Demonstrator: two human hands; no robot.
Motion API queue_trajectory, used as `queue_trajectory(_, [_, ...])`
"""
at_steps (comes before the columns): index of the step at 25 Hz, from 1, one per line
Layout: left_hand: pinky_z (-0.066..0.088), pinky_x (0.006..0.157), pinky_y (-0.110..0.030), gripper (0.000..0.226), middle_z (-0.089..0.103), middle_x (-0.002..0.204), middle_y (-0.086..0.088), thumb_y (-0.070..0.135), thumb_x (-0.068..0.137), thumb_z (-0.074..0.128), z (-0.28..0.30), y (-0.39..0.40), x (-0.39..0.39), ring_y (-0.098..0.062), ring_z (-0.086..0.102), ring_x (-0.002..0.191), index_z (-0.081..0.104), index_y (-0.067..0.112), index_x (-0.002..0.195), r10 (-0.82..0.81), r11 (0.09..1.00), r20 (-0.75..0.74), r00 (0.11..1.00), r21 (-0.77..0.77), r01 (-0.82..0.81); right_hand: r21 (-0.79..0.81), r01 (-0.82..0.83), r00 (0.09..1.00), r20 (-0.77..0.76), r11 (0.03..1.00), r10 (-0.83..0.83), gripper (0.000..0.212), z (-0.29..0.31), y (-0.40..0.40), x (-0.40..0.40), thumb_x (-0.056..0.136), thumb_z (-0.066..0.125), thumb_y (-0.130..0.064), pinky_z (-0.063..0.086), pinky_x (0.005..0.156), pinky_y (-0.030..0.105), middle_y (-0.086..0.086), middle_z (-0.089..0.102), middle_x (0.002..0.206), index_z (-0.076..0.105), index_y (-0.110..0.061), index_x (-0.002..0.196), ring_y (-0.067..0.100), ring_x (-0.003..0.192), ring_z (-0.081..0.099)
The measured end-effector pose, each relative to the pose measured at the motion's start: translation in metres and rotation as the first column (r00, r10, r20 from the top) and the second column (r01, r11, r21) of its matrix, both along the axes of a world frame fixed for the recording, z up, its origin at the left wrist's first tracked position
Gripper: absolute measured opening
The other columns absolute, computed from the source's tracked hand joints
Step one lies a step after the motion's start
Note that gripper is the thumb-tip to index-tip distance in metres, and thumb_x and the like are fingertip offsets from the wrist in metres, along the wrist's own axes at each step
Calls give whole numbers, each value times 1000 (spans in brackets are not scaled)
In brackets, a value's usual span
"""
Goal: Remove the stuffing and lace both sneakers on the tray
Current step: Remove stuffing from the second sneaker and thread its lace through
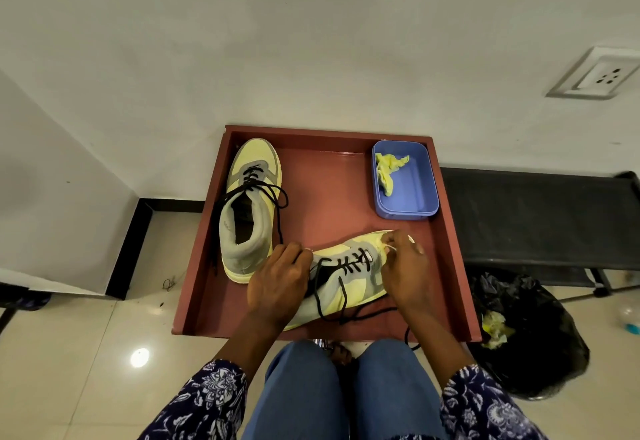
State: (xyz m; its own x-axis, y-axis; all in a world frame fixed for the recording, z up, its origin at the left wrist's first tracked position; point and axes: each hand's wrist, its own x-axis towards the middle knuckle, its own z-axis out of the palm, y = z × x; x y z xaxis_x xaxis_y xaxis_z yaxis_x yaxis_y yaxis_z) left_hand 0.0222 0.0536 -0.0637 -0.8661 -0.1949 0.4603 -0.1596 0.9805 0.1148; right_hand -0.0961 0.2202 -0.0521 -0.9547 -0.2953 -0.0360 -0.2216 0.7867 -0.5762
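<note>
Denim-covered knees (343,391) sit at the near edge of the view, just short of the red tray (453,256), which serves as your reference throughout. Your patterned sleeves (201,401) reach forward over the tray's near rim. Inside the tray, along its near side, the near sneaker (349,287) lies tilted with its toe toward the right wall. Your left hand (277,283) holds this sneaker at the heel end, fingers curled over the collar. Your right hand (403,266) rests on the toe end, fingertips pinching something pale at the toe; what exactly they pinch cannot be told. Black laces (341,304) are threaded through the eyelets, with loose ends trailing over the tray's near rim. At the tray's left side, the second sneaker (249,207) stands upright, toe toward the far wall, laced, its lace ends hanging loose. In the tray's far right corner sits a blue box (415,197) containing crumpled yellow paper (388,171).
</note>
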Motion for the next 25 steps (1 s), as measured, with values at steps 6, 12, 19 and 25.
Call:
queue_trajectory(6, [42,43,-28,14,58,70,-3,14,77,49,1,0,0,-21,57,61,62,11,76,1,1000,5,1000,-11,-1,-53,-84,984,-164,995,75,31,-11,15,33,70,48,13,44,62,30,18,68,89,62,2,96,39,82,59])
queue_trajectory(12, [42,42,-28,9,57,70,-3,13,76,51,-1,-1,0,-21,56,61,60,11,76,-14,1000,-5,1000,-11,13,-57,119,980,-155,991,-127,32,-14,25,-8,80,50,13,47,79,36,21,65,101,67,0,104,39,92,59])
queue_trajectory(19, [42,41,-28,14,58,69,-3,14,77,49,0,0,-1,-22,57,59,61,10,74,4,1000,-9,1000,-10,-4,-41,362,932,0,931,-362,31,-13,19,-19,89,47,1,46,88,37,22,60,112,65,-2,113,38,100,58])
queue_trajectory(25, [40,41,-29,10,58,70,-3,12,75,53,2,0,0,-22,56,60,62,11,75,5,1000,20,1000,-14,-5,-126,532,844,160,838,-512,28,-16,6,31,88,49,2,42,91,35,22,55,118,61,2,114,37,107,55])
